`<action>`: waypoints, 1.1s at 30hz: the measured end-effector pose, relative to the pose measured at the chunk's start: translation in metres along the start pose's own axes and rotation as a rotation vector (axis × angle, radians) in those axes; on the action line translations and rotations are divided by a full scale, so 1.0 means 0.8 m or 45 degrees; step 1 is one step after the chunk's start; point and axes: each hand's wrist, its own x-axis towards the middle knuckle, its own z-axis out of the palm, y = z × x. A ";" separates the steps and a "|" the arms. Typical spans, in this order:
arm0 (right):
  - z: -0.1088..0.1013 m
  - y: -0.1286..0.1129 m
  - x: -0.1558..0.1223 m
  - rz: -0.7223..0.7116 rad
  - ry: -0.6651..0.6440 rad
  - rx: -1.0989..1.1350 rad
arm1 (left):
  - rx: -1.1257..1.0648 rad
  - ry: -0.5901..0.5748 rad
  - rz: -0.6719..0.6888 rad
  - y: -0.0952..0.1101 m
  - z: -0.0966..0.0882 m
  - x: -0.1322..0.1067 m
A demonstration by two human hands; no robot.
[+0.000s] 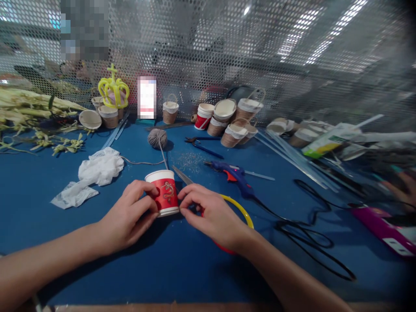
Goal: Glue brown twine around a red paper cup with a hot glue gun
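Red-banded, near and left of centre, the cup (167, 191) is being gripped by my left hand (133, 215), my right hand (211, 214) half-curled alongside, its hold unclear, and over-squeezing could be denting it.

Partly seen items, one cup and surroundings.
Scissors (183, 175): middle covered by the right hand (209, 212). Paper cup (167, 190): left side partly behind the left hand (133, 212). Phone (147, 97), beyond the left hand: screen blurred out. Stalks (32, 104), far left of it: cut off by the edge. Packet (326, 141), right of the right hand: print unreadable. Power strip (373, 223), farther right: blurred, cut off.
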 end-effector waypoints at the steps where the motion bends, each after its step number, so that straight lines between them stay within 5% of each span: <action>1: 0.000 0.000 0.000 -0.005 0.000 -0.002 | -0.002 -0.005 -0.007 0.000 0.000 0.000; 12: 0.003 0.003 0.000 -0.040 0.008 -0.030 | -0.042 -0.097 -0.181 0.006 -0.006 0.001; 24: 0.003 0.005 0.001 -0.003 -0.005 -0.030 | -0.409 -0.209 -0.846 0.003 -0.004 0.010; 33: 0.003 0.003 0.001 0.049 -0.053 0.003 | -0.502 -0.109 -0.882 -0.004 -0.006 0.010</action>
